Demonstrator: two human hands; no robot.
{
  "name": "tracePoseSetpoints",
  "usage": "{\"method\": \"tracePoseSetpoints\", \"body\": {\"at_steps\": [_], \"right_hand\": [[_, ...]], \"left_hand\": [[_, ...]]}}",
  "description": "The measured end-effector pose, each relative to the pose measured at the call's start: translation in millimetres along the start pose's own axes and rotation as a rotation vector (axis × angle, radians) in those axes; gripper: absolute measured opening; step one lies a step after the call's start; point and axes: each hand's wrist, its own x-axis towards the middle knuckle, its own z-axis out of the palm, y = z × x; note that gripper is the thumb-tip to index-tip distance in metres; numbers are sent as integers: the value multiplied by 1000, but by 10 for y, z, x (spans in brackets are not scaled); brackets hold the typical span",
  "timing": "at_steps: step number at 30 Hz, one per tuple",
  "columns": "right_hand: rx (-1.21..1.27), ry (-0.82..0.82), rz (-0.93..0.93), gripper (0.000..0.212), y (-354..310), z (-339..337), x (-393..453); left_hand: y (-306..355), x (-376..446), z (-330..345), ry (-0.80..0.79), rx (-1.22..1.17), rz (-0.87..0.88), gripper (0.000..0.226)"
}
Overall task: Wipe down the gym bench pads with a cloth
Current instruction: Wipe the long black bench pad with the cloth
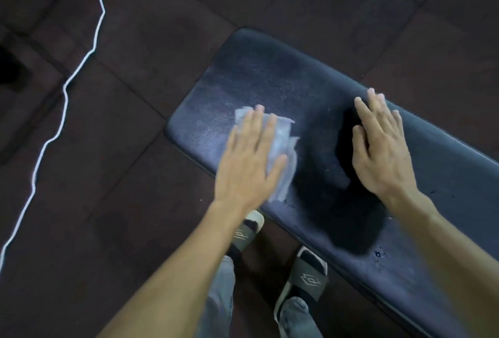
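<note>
Pale cloth (280,146) is lying under your flat left hand (249,164); you're wiping the pad (283,78) mid-task. Right hand (383,148), grip open, is bracing at 3 o'clock. Next, sweep toward 11 o'clock.

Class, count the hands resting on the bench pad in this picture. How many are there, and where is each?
2. The left hand presses a cloth flat near the bench pad's end; the right hand lies flat further along it.

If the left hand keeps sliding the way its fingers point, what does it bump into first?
Probably nothing. The left hand, pressing the pale crumpled cloth, points along the dark blue padded bench. Only bare pad lies ahead, then its rounded far edge and the dark floor.
</note>
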Motion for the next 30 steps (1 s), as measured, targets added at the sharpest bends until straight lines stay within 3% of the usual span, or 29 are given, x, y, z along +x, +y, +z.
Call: {"method": "tracePoseSetpoints", "body": {"at_steps": [3,5,9,14,16,19,21,25,30], "right_hand": [[-101,21,45,50,246,-89,-168],[-150,48,92,52,403,-116,-306],[-182,53,117,55,545,-78,-466],[-153,105,116,54,525,-43,-476],[-136,112,118,54,528,-55,-476],[-101,131,120,54,550,-62,-461],[-49,152,144,55,585,-67,-453],[20,232,252,56,625,-126,-448],[-72,235,364,59,739,-156,-592]], "left_hand": [[188,186,-15,21,52,-181,71],[420,387,-12,39,47,-182,72],[762,632,26,36,25,-13,71],[688,-51,-23,-87,-8,357,74],[535,-2,-15,-81,-26,287,75],[587,626,-17,2,14,21,74],[821,1068,-21,27,42,-4,73],[1354,1332,74,26,80,259,73],[1445,707,69,-28,32,568,71]]}}
